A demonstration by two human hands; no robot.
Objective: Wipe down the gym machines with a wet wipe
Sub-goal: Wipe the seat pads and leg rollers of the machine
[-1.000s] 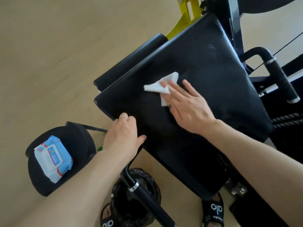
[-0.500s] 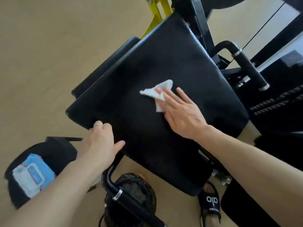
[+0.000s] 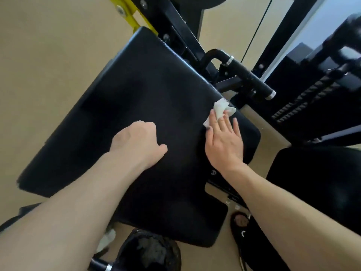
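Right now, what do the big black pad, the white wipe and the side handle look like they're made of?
Pad: probably vinyl over padding, matte black, smooth with rounded edges. Wipe: thin, soft white cloth-like sheet, crumpled. Handle: black grip, maybe rubber, with shiny metal-looking rings.

1. the seat pad [image 3: 136,106] looks like black vinyl or leather-like covering, matt with a faint sheen.
2. the wipe [image 3: 219,109] is thin white cloth-like paper, crumpled and soft.
3. the frame [image 3: 175,22] is black painted metal, smooth and slightly glossy, with visible bolts.
4. the bracket [image 3: 127,12] is yellow painted metal, smooth.
5. the handle [image 3: 252,79] has a matt black grip with shiny metal rings at its ends.
6. the floor [image 3: 48,55] is tan, smooth and matt.
7. the bin bag [image 3: 150,251] is black plastic, wrinkled and slightly shiny.
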